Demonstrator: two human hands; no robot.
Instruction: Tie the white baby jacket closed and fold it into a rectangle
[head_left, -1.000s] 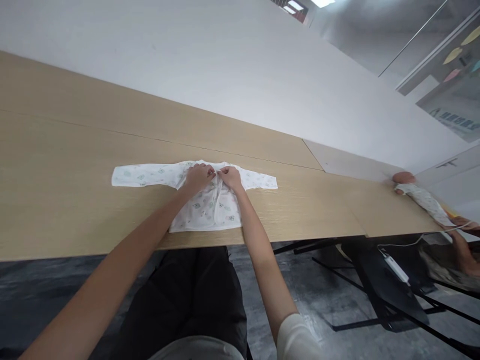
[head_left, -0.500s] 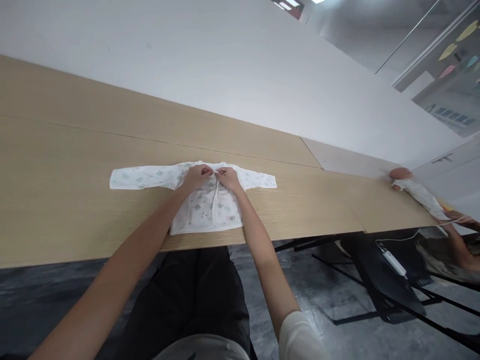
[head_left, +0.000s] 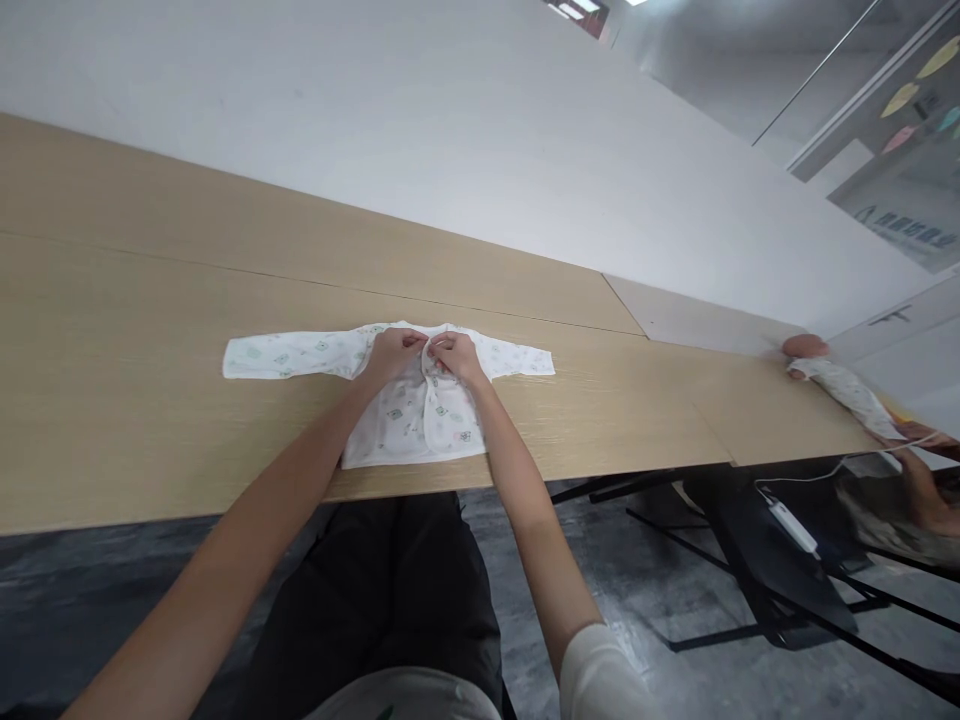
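Observation:
A white baby shirt (head_left: 397,420) with a small green print lies spread on the table, its sleeves stretched out to both sides. Its front edge runs down the middle, slightly raised and folded near the neck. My left hand (head_left: 391,355) pinches the cloth just left of the front opening, close to the collar. Beside it my right hand (head_left: 457,357) grips the edge of the opening, fingers bent. The fingertips of both hands almost meet. Whatever fastening may lie between them is too small to make out.
The long wooden table (head_left: 150,430) runs along a white wall (head_left: 375,110). At its far right end lies a doll (head_left: 844,385) in white clothing, with another person's hand (head_left: 911,440) near it. A black folding chair (head_left: 772,570) holds a white power strip (head_left: 793,527).
My hands stay at the neck of the shirt. The front edge beneath my right fingers is now lifted and turned back more. The shirt itself lies in the same place.

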